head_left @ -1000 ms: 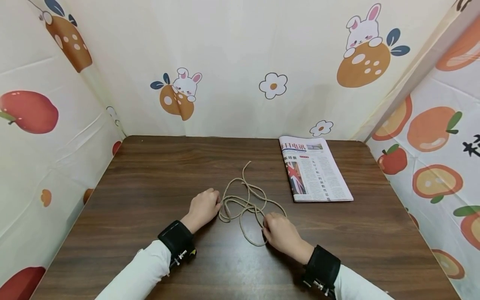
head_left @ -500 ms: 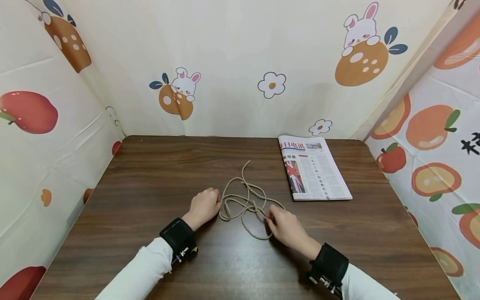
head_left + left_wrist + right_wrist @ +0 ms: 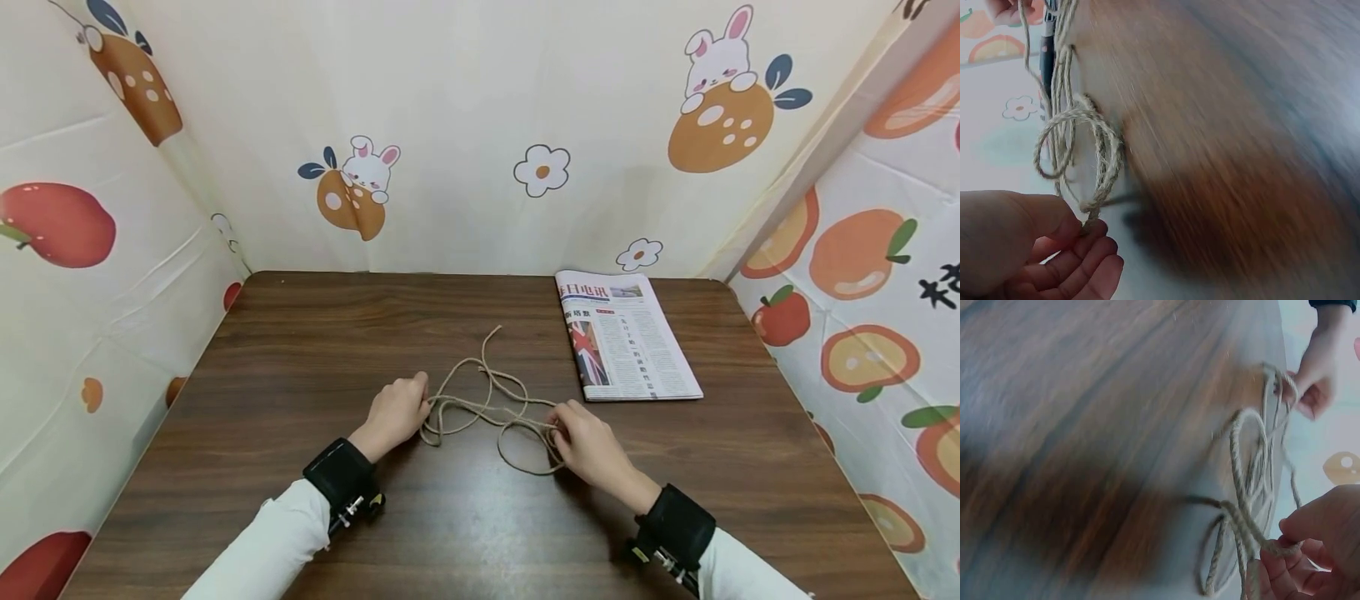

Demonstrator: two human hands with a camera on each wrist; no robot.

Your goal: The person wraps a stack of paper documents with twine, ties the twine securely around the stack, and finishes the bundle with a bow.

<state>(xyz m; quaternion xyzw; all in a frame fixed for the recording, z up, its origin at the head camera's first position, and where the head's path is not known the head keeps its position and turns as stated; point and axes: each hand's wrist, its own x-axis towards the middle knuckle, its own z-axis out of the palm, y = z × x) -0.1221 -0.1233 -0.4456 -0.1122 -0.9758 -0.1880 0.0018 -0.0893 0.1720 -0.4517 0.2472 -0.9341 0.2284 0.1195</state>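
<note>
While the rope (image 3: 1075, 115) lies in loose, crossing loops near the middle of the brown wooden table (image 3: 300, 350), both of my hands have hold of it. Directions follow a clock face centred on the rope in the head view, with twelve o'clock farthest from me.

At nine o'clock, my left hand (image 3: 393, 412) pinches the cord between thumb and forefinger; the other fingers are partly bent, and a small loop stands up just above the pinch. Between three and four o'clock, my right hand (image 3: 596, 446) also pinches the cord, its thumb set against the bent forefinger, with several strands beside the fingertips. One free end of the rope points towards twelve o'clock, and a rounded loop bulges towards five o'clock, close to my right hand.

At two o'clock, apart from the rope, lies a folded newspaper (image 3: 637, 350), its printed side up. Black bands (image 3: 341, 477) circle both my wrists, just beyond the cuffs of my white sleeves (image 3: 262, 546), which enter from about seven and five o'clock. Past the table's far edge, at twelve o'clock, rises a cream backdrop (image 3: 450, 100) printed with rabbits at eleven and one o'clock and flowers between them.
</note>
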